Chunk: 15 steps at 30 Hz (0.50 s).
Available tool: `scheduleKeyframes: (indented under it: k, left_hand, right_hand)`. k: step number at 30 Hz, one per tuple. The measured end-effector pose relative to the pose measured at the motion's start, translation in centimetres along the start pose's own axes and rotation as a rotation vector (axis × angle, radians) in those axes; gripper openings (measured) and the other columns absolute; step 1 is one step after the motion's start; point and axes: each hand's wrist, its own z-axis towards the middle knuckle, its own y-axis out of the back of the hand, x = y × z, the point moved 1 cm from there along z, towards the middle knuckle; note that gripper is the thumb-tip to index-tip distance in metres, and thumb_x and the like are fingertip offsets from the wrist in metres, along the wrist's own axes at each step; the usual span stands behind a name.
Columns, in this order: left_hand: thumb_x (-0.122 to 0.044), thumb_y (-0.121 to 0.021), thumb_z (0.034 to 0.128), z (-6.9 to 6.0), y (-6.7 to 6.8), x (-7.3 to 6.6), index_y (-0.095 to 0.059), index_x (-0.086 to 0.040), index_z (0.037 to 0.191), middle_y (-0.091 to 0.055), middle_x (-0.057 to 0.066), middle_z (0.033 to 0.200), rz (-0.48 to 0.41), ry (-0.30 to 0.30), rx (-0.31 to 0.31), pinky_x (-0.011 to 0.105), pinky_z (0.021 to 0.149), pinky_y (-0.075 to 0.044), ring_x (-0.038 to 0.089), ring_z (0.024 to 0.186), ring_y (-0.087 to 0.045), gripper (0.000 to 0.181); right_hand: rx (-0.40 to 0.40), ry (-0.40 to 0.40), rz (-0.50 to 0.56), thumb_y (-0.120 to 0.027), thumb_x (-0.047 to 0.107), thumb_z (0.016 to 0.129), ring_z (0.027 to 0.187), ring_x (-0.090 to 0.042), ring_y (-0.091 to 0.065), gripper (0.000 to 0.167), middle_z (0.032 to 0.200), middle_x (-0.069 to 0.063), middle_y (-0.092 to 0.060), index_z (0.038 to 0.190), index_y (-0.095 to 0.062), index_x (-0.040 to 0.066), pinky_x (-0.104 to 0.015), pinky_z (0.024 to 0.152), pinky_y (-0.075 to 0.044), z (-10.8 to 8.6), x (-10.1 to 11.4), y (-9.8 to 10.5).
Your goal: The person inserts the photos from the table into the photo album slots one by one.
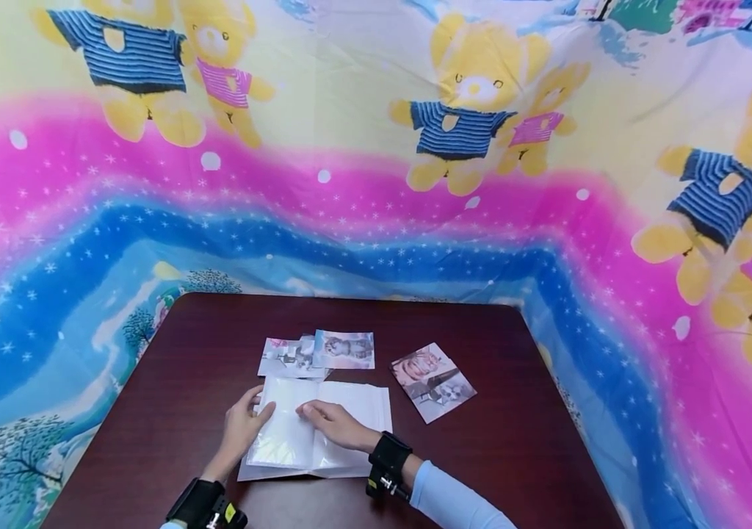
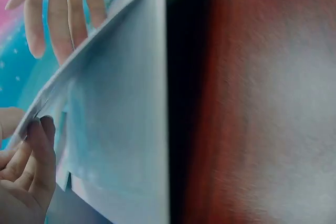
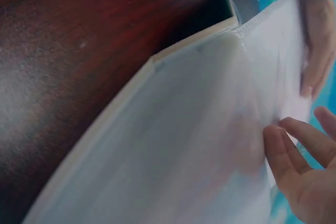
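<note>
Near on the table [image 1: 501, 411], at the open album's [image 1: 366, 404] left side, a glossy page [image 1: 283, 441] is pinched by the left hand [image 1: 244, 422], the right hand [image 1: 338, 425] being half-curled over it, any hold there unclear, and is best kept taut and uncreased, clear of the far photos [image 1: 345, 350].

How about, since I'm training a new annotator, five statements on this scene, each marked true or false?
1. The album lies open on the table. True.
2. The left hand pinches a page. True.
3. All photos lie beyond the album's far edge. False: some photos lie to its right.
4. The table is white. False: it is dark reddish brown.
5. The backdrop is printed with bears. True.
</note>
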Motion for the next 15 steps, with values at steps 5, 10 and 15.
scheduleKeyframes:
  k: [5, 10, 15]
  left_hand:
    - [-0.013, -0.075, 0.0860, -0.4, -0.1, 1.3, -0.059, 0.009, 0.125, -0.069, 0.022, 0.095, 0.113, 0.038, 0.027, 0.043, 0.070, -0.048, 0.029, 0.077, -0.063, 0.048]
    - [-0.011, -0.074, 0.0873, -0.8, -0.6, 1.7, -0.057, 0.008, 0.129, -0.064, 0.026, 0.107, 0.197, -0.010, 0.036, 0.052, 0.073, -0.048, 0.036, 0.086, -0.062, 0.049]
    - [0.005, -0.074, 0.0796, -1.3, -1.8, 2.1, -0.066, 0.001, 0.120, -0.060, 0.026, 0.116, 0.339, -0.369, -0.019, 0.055, 0.071, -0.047, 0.044, 0.096, -0.055, 0.042]
  right_hand:
    - [-0.019, -0.013, 0.002, -0.036, 0.015, 0.109, 0.113, -0.030, -0.062, 0.036, 0.120, -0.018, -0.066, 0.122, -0.064, -0.004, -0.029, 0.095, -0.048, -0.2, -0.3, 0.1]
    - [-0.087, 0.016, -0.033, -0.038, 0.019, 0.109, 0.111, -0.024, -0.063, 0.036, 0.119, -0.011, -0.068, 0.120, -0.067, 0.002, -0.029, 0.094, -0.048, -0.6, -1.4, 2.0]
    - [-0.214, 0.012, -0.033, -0.042, 0.021, 0.108, 0.112, -0.022, -0.062, 0.034, 0.115, -0.011, -0.070, 0.115, -0.069, 0.001, -0.033, 0.095, -0.049, -1.2, -3.0, 4.7]
